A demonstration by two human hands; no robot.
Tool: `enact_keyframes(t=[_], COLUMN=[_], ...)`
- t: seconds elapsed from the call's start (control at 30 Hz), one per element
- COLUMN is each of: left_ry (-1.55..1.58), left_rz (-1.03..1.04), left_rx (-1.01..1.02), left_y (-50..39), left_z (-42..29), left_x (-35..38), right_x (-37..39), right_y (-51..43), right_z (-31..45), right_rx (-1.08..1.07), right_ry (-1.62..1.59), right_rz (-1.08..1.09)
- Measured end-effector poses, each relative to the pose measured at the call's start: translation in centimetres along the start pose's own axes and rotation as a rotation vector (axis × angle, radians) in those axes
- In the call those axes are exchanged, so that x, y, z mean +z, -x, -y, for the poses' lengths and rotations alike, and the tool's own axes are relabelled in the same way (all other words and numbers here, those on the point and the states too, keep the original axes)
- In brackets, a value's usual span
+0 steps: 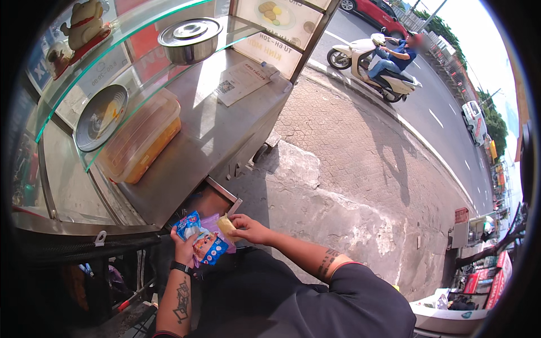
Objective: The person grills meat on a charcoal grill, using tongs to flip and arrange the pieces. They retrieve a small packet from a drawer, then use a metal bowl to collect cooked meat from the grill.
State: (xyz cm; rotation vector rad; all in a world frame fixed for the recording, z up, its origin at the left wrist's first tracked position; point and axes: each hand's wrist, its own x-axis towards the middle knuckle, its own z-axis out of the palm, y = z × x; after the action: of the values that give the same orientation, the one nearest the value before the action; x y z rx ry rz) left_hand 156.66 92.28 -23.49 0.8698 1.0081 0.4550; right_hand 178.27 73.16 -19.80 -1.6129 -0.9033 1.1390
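Low in the view, my left hand (184, 248) is closed on a blue printed plastic packet (211, 249), with a purple plastic bag (212, 222) bunched against it. My right hand (249, 229) pinches a small pale-yellow packet (227, 227) between thumb and fingers, close beside the purple bag. Both hands are in front of my body, just below an open metal drawer (219, 195) of the steel cart. What the pale-yellow packet holds cannot be told.
On the steel counter (177, 169) sit a lidded plastic tub (141, 139) and a printed sheet (243, 82). A glass shelf bears a lidded steel pot (190, 42); a stained plate (101, 118) is near the tub. A motorbike rider (395, 55) is on the road beyond the pavement.
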Motion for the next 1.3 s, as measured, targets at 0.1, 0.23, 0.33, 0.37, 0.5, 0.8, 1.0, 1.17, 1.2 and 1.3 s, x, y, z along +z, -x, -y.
enact_keyframes(t=[0.1,0.23,0.33,0.37,0.5,0.8,1.0,1.17,1.2,1.3], left_ry=[0.15,0.347,0.521,0.553,0.469,-0.182,-0.22,-0.376,-0.405,0.869], left_rz=[-0.163,0.036,-0.071,-0.146,-0.198,0.148,0.328,0.032,-0.04,0.083], left_rx=[-0.239,-0.386,-0.398,-0.427,-0.131,0.031,-0.047,0.051,0.049,0.109], left_y=[-2.9,-7.5,-10.7,-11.8,-13.8,3.7,16.1,19.4,19.9,20.7], left_z=[0.7,0.9,1.2,1.3,3.8,4.1,2.1,0.2,-0.5,-3.8], left_x=[1.3,1.3,1.7,1.9,3.0,0.0,-4.7,-6.3,-6.0,-5.3], right_x=[0.4,1.9,2.2,2.3,2.5,3.6,5.9,6.0,6.0,6.7], right_y=[1.9,4.6,6.3,6.8,8.5,4.5,-4.2,-4.3,-4.0,-3.8], right_z=[-0.9,-2.0,-2.3,-2.2,-1.8,-3.6,-1.1,1.7,2.5,5.9], right_rx=[0.145,0.242,0.317,0.374,0.406,0.489,0.544,0.649,0.574,0.271], right_ry=[-0.01,-0.225,-0.207,-0.208,-0.199,-0.441,-0.794,-0.316,-0.148,-0.036], right_rz=[0.003,-0.077,-0.058,-0.07,0.018,-0.03,-0.082,0.08,0.181,0.506])
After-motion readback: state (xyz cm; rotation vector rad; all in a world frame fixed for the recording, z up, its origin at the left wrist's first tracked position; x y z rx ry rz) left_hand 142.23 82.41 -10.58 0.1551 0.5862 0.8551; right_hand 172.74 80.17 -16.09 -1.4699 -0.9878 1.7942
